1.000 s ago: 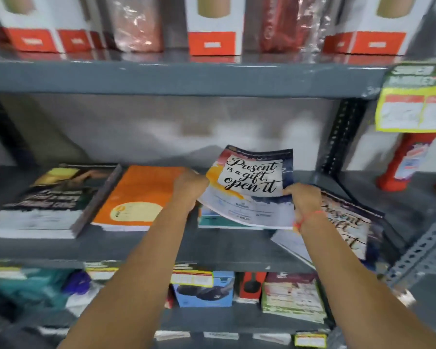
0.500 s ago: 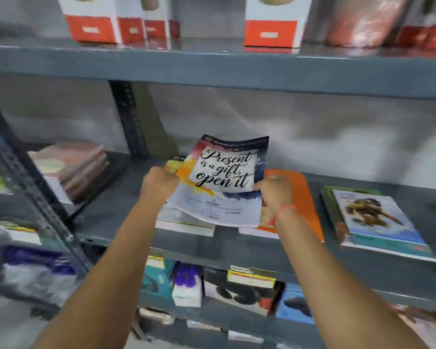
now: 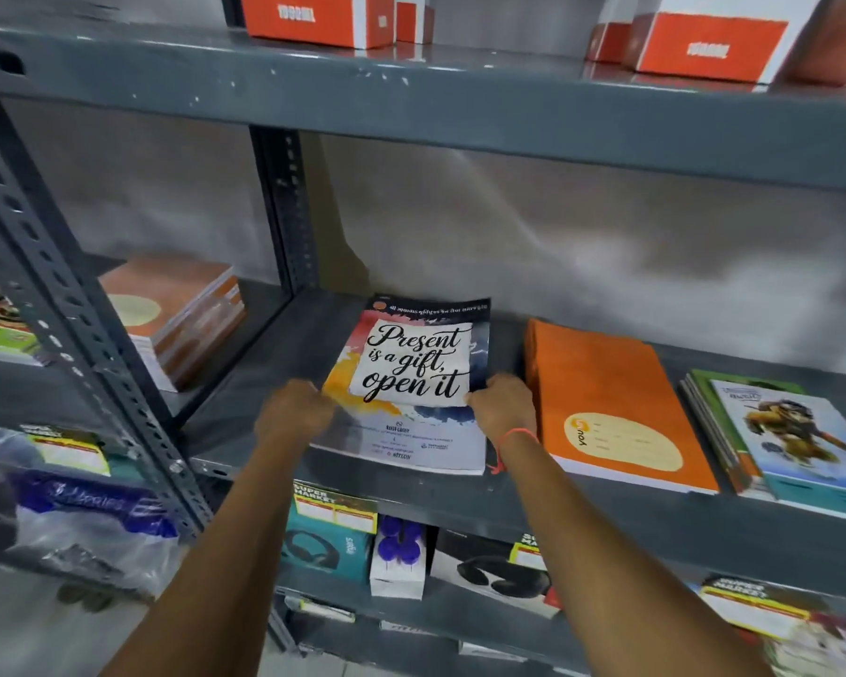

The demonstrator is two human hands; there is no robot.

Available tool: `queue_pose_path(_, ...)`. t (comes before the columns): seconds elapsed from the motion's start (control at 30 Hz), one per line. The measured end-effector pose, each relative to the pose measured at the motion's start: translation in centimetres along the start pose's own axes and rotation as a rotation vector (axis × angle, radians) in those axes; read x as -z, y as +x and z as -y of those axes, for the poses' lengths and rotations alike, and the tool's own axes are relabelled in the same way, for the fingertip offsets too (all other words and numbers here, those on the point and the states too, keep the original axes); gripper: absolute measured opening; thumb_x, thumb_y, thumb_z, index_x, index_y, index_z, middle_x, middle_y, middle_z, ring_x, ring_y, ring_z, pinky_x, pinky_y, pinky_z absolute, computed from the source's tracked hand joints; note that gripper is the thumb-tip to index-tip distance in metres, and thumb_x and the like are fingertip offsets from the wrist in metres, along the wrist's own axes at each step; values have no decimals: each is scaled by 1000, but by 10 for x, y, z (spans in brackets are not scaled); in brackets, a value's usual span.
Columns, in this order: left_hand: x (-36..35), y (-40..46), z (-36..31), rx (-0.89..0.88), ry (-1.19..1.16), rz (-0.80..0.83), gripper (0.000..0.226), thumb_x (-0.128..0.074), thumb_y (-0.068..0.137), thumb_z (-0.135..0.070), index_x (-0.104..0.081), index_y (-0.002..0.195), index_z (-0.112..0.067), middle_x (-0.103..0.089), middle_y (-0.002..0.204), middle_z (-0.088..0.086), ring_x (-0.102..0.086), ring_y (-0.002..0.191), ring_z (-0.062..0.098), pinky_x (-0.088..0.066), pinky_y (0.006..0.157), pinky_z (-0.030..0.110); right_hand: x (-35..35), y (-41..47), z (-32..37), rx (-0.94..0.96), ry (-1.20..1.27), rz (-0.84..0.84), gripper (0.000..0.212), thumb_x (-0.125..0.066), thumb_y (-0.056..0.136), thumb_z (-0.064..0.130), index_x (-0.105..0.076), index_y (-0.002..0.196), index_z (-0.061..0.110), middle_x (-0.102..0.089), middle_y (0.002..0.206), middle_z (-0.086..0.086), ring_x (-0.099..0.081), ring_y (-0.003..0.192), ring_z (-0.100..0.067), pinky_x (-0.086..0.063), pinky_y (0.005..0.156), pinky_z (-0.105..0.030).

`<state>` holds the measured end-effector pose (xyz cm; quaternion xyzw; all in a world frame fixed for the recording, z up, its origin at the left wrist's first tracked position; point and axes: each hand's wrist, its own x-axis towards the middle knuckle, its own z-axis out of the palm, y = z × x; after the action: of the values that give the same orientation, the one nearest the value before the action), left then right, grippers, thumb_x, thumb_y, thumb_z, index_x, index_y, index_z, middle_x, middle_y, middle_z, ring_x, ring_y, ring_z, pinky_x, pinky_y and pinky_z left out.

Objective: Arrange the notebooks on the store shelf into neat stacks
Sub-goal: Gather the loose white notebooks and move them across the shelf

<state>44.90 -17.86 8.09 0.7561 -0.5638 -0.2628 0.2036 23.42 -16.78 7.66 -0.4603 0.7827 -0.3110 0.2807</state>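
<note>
— Head view: what lay around it on that grey shelf [image 3: 245, 412]?

— An orange notebook stack [image 3: 616, 408] just to its right, then green-edged illustrated notebooks [image 3: 782, 432]. A perforated upright [image 3: 279, 207] stood behind on the left. Nothing blocked it.

— And the notebook?

— The "Present is a gift, open it" notebook [image 3: 411, 383] lay flat near the shelf's front, its cover splashed yellow, red and blue. The left hand [image 3: 291, 412] and right hand [image 3: 501, 408] pinched its side edges, fingers closed on them.

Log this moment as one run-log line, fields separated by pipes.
step: setting notebooks down | left hand: on "Present is a gift" stack left edge | right hand: on right edge | stack: flat on shelf, beside orange notebooks
</note>
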Motion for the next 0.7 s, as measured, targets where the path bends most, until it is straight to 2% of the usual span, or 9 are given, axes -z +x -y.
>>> queue_pose_path(0.07, 1, 3, 4, 6, 71, 42, 18, -43, 83, -13, -56, 76, -3, -62, 104, 26, -57, 101, 40, -46, 92, 47, -3, -2, -3, -18, -47, 1, 31, -53, 83, 12, -58, 112, 2, -63, 116, -17, -62, 101, -34, -53, 85, -38)
queue_pose_path(0.13, 3, 5, 3, 7, 120, 81, 15, -42, 82, -12, -54, 81, -3, -60, 109, 25, -55, 105, 39, -42, 98, 51, -4, -2, -3, -12, -83, -11, 37, -51, 85, 12, -49, 121, 3, -55, 125, -18, -59, 109, -37, -51, 92, -42)
queue_pose_path(0.27, 6, 1, -9, 99, 270, 56, 31, -47, 81, -17, -56, 110, -7, -53, 126, 18, -45, 119, 38, -29, 105, 51, 2, -5, 3, 58, -191, -12, 40, -47, 88, 10, -39, 127, 2, -47, 131, -20, -57, 112, -39, -48, 92, -41)
queue_pose_path(0.33, 3, -9, -21, 107, 352, -28, 32, -47, 81, -17, -57, 111, -9, -51, 129, 17, -41, 121, 37, -26, 103, 50, 11, -7, 4, 107, -179, -46, 38, -48, 88, 9, -40, 125, 2, -50, 128, -20, -59, 107, -38, -50, 87, -40)
queue_pose_path(0.43, -10, -24, -47, 6, 385, -162, 31, -51, 82, -17, -58, 110, -10, -51, 127, 18, -39, 121, 36, -27, 100, 48, 34, -10, -2, 167, -123, -120, 32, -48, 87, 5, -45, 118, 1, -55, 120, -22, -59, 103, -39, -47, 79, -37)
queue_pose_path(0.5, -23, -36, -72, -75, 357, -203, 32, -51, 81, -16, -59, 111, -12, -52, 126, 18, -41, 120, 36, -28, 99, 47, 58, -11, -13, 168, -103, -188, 30, -47, 87, 5, -46, 116, 0, -54, 120, -22, -57, 105, -40, -46, 80, -38)
queue_pose_path(0.6, -50, -58, -120, -235, 344, -148, 30, -47, 80, -14, -61, 106, -10, -55, 122, 20, -45, 117, 38, -34, 102, 48, 102, -10, -42, 153, -106, -304, 31, -45, 87, 7, -47, 118, 2, -55, 121, -20, -58, 106, -40, -48, 81, -40)
queue_pose_path(0.7, -91, -94, -172, -431, 334, -81, 29, -45, 83, -19, -64, 104, -13, -59, 120, 18, -50, 113, 38, -42, 97, 47, 155, -8, -90, 123, -150, -395, 29, -44, 87, 9, -48, 115, 4, -56, 120, -20, -58, 106, -39, -48, 81, -40)
